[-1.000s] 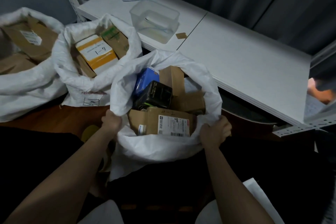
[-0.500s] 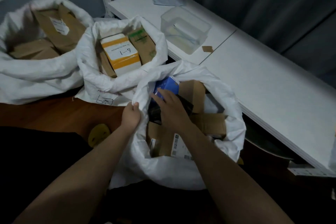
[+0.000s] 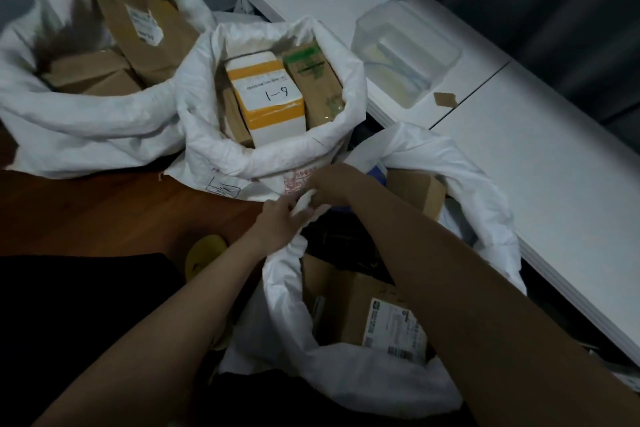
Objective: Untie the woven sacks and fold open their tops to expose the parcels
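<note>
Both hands (image 3: 277, 218) on nearest sack's rim (image 3: 304, 206)

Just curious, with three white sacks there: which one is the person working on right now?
The nearest sack, bottom right. Both the left hand and right hand grip its rim; the middle sack and far-left sack sit untouched.

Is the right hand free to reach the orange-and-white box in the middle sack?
Probably not yet: the right hand is pinching the near sack's rim with the left hand. The orange-and-white box lies uncovered in the middle sack.
</note>
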The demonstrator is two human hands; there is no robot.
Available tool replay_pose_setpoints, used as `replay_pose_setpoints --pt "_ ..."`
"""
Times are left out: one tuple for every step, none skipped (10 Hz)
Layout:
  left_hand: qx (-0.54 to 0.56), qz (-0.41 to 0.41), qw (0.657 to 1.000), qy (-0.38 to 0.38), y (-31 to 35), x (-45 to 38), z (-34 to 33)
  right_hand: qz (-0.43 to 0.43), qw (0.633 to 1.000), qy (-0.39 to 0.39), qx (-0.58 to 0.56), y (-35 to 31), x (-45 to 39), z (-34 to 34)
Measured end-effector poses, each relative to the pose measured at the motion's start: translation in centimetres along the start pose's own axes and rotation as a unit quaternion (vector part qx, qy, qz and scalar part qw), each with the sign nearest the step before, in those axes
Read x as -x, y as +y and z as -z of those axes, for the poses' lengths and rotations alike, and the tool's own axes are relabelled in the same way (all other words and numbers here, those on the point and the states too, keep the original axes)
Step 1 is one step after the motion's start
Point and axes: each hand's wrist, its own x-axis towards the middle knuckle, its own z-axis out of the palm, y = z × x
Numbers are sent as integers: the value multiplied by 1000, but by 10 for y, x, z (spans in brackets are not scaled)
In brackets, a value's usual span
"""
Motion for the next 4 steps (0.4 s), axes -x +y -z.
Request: replay_pose_setpoints --pt "-13 -15 999 38 -4 1 4 10 994 111 -5 5 4 -6" --pt "-74 33 995 50 -1 -5 7 13 977 211 -38 6 23 -32" --pt "-144 13 988 61 18 -2 6 -13 945 274 -178 12 64 -48" --pt "-191 -41 977 88 50 9 5 -85 915 327 -219 23 98 -73"
